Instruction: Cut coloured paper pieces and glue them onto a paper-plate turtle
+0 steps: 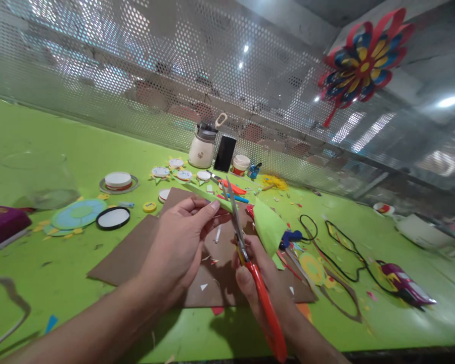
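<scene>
Green paper [267, 225] pinched by left hand [178, 247] | right hand [256, 275] gripping scissors [250, 263] | jug [201, 146] lidded

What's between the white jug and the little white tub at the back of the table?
In the head view, a black phone stands upright between the jug and the tub.
</scene>
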### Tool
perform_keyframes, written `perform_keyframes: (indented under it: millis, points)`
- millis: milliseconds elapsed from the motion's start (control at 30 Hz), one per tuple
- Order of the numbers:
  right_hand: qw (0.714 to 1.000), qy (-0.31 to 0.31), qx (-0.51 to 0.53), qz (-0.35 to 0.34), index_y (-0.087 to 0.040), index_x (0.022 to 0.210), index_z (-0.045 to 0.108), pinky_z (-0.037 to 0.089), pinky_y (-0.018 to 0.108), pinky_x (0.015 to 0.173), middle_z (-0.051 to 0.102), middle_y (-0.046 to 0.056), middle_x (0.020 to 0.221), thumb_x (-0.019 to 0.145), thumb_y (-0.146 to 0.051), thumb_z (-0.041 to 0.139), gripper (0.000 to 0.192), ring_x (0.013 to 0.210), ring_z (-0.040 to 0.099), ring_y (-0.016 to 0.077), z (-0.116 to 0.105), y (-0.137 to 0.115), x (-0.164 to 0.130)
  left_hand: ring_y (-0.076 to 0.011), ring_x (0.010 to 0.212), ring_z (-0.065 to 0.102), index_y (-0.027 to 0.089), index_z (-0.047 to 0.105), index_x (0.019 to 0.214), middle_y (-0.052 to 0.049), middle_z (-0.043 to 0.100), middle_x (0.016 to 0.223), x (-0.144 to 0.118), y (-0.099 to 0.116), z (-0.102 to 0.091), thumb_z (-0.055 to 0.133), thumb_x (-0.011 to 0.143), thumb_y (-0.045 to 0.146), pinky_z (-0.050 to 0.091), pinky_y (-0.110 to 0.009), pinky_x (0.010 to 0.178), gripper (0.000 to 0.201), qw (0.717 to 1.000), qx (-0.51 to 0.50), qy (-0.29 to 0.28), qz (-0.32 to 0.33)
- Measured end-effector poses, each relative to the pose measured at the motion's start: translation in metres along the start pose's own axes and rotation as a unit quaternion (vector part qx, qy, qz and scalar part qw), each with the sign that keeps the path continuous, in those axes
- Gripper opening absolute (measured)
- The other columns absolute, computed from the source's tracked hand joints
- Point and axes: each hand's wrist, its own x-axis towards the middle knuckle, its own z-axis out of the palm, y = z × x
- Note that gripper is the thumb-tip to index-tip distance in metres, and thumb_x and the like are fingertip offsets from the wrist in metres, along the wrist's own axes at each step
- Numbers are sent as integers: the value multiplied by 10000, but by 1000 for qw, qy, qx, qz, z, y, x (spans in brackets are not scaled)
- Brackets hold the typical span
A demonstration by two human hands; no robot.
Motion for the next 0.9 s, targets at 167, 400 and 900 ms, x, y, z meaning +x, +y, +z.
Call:
perform_keyframes:
  millis: [167, 400, 900]
  points:
    - [1000, -13, -2, 2, -210, 1063, 435, 346, 231, 514, 462, -22, 764, 892, -490, 471, 330, 589, 396, 110, 0, 1, -1, -102, 615, 652, 134, 560, 666, -8, 661, 636, 0, 0, -2, 680, 718, 65, 551, -209, 708, 148, 1000, 17, -1, 2]
    - [1000, -20, 11, -4, -231, 1100, 423, 405, 235, 578, 502, -11, 819, 897, -374, 510, 263, 656, 452, 120, -1, 1, -2, -136, 654, 668, 142, 575, 687, -8, 660, 652, -1, 0, -1, 724, 670, 90, 551, -259, 716, 158, 1000, 15, 5, 2]
    - [1000, -10, 17, -1, -227, 1082, 443, 361, 216, 508, 492, -13, 791, 888, -444, 511, 300, 614, 416, 106, -1, 3, -3, -126, 639, 653, 134, 581, 682, -10, 658, 639, -1, 1, 0, 724, 665, 108, 542, -255, 722, 146, 999, 37, 9, 18]
